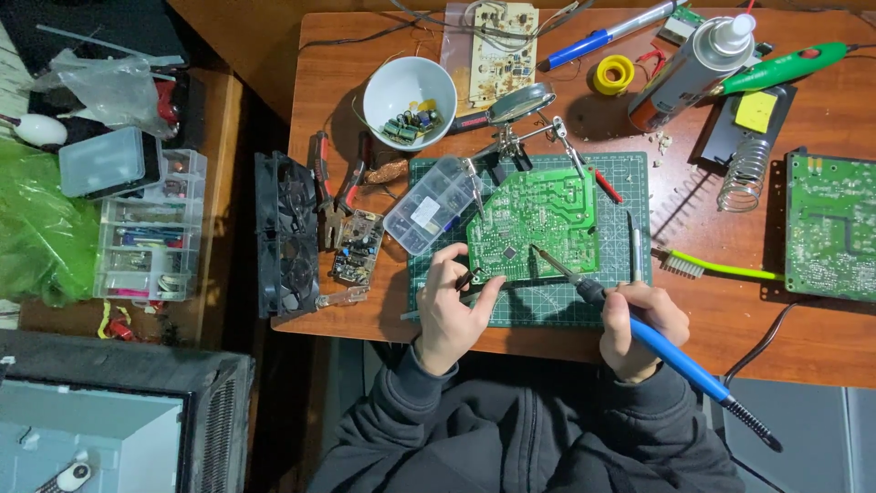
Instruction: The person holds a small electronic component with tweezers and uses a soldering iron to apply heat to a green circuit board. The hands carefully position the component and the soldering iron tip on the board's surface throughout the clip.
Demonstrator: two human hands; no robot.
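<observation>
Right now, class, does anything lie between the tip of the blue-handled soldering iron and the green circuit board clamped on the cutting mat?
Nothing visible does. The right hand holds the blue-handled soldering iron with its tip at the green circuit board; the left hand grips the board's lower left edge, clear of the tip.

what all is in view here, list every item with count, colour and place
circuit board: 1, green, clamped above the cutting mat
cutting mat: 1, green, desk centre
soldering iron: 1, blue handle, tip on the circuit board
white bowl: 1, small parts inside, desk top left
clear parts box: 1, left of the circuit board
second board: 1, green, right edge
spray can: 1, silver, top right
solder spool: 1, yellow, top
brush: 1, lime handle, right of the mat
fan unit: 1, black, desk's left edge
left hand: on the circuit board's lower left edge
right hand: gripping the soldering iron
</observation>
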